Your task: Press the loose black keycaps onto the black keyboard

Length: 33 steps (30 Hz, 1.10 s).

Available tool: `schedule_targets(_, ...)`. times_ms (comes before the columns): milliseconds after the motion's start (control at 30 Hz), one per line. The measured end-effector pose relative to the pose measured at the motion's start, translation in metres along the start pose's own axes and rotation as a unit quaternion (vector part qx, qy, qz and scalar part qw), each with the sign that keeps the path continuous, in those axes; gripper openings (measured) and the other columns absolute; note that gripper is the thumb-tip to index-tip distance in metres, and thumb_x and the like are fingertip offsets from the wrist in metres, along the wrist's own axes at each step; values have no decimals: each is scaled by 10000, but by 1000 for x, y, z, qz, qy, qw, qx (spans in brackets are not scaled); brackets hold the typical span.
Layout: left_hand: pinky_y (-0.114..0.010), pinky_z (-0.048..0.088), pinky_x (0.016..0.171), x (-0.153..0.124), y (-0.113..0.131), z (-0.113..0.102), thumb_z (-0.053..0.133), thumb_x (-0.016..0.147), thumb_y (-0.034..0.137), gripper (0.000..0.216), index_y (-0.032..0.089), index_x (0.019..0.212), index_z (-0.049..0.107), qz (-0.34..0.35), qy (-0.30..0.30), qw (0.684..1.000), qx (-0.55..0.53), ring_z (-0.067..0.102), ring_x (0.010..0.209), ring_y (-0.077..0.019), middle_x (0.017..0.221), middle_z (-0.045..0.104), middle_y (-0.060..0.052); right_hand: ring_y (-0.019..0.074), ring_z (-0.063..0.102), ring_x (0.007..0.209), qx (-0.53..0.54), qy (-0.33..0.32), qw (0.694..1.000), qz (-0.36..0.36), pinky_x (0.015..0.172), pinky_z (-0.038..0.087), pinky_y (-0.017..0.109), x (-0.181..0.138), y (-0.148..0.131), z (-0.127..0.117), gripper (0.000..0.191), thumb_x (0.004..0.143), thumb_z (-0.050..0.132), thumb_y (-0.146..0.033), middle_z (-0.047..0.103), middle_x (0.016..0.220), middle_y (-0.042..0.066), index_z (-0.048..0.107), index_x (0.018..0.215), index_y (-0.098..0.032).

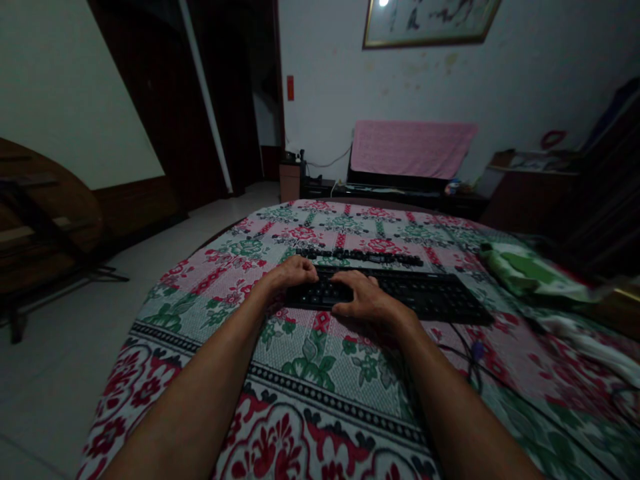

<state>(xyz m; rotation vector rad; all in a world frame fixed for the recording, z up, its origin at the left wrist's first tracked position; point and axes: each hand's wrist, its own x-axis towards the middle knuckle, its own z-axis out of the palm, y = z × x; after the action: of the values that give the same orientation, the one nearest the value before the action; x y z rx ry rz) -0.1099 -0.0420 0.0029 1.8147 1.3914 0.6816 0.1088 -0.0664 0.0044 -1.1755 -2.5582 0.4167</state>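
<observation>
A black keyboard (433,293) lies across the patterned cloth in front of me. At its left end my left hand (293,272) rests with the fingers curled together; whatever may be between them is too small to make out. My right hand (367,298) lies over the keyboard's left-middle part, thumb and forefinger spread apart and nothing visible between them. Just beyond the keyboard's far edge runs a line of loose black keycaps (373,257). Both hands cover some of the keys.
The table (310,370) has a red, green and white cloth. On the right lie a green and white packet (535,270), a white bundle (595,347) and a black cable with a purple plug (477,350). A pink cloth (413,148) drapes over something by the wall.
</observation>
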Motion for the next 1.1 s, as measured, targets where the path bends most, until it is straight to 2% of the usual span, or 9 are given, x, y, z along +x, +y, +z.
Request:
schedule_targets(133,-180,309,447,6,10,-4,552,601,252,152,123,653,614,-23,-47,998,28,414,475,-69,515,499,39,256,370,1168,-12,5,1000,9,950,254,440,1,-3,1,594,627,642,-421,487,1245,64,500,1175,-241)
schedule_targets(300,-191,298,436,27,19,-8,568,577,231,121,123,614,608,-70,-90,988,100,393,449,-72,472,473,37,257,364,1167,-23,16,999,18,953,241,453,0,-6,5,589,641,621,-431,481,1249,62,494,1182,-236)
schedule_targets(400,-200,292,429,36,23,-12,591,567,240,122,130,609,621,-80,-141,978,132,380,430,-75,439,455,40,256,355,1170,-30,39,999,12,959,220,468,0,-8,8,584,672,587,-475,472,1256,61,483,1200,-249)
schedule_targets(467,-204,292,425,39,23,-14,607,559,247,126,132,607,629,-88,-155,974,143,384,427,-79,434,455,37,253,355,1168,-31,59,998,10,957,219,467,1,-9,10,565,705,544,-509,459,1269,61,481,1207,-258)
schedule_targets(667,-191,270,410,37,21,-12,605,558,211,91,131,597,625,-95,-143,978,121,353,410,-66,408,431,49,263,354,1150,-52,78,996,2,944,234,458,6,-12,18,565,734,467,-592,462,1259,65,519,1181,-250)
schedule_targets(900,-180,296,433,21,28,-8,551,577,151,95,121,613,633,-80,-84,989,89,378,438,-63,456,479,47,259,357,1124,-71,82,994,-13,922,255,434,6,-14,19,533,753,456,-576,476,1232,59,523,1172,-253)
schedule_targets(1100,-185,305,439,14,29,-4,542,622,190,134,123,637,657,-59,-32,994,84,391,453,-74,460,494,38,270,348,1120,-72,79,994,-5,915,248,445,6,-16,18,529,758,459,-559,466,1239,73,513,1183,-249)
